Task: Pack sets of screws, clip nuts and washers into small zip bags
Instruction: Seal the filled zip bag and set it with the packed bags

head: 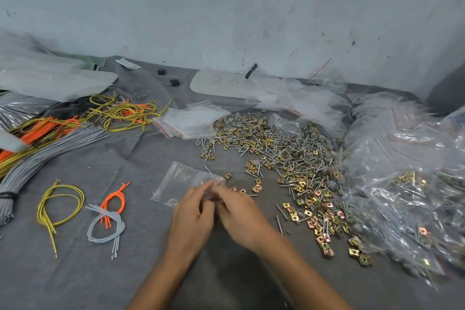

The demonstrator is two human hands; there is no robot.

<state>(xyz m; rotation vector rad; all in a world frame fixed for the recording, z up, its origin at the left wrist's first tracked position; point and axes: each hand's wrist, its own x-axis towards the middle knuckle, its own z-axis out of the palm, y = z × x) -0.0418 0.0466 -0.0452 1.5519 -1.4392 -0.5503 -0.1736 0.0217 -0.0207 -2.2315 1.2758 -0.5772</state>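
Zip bag [180, 181] lay just beyond both hands, its mouth pinched by the left hand [192, 214], seemingly to keep it open. The right hand [240, 211] curled at that mouth; what it gripped was hidden. The hardware pile [289, 153] sat close on its right, within easy reach.

Clear zip bag [176, 182] lies flat — screws [302, 156], gold clip nuts [323, 211], grey washers [236, 124] heaped beside it.

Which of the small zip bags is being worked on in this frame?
The single clear bag in front, its edge pinched by the left hand with the right hand beside; the empty stack behind and filled bags at right lie untouched.
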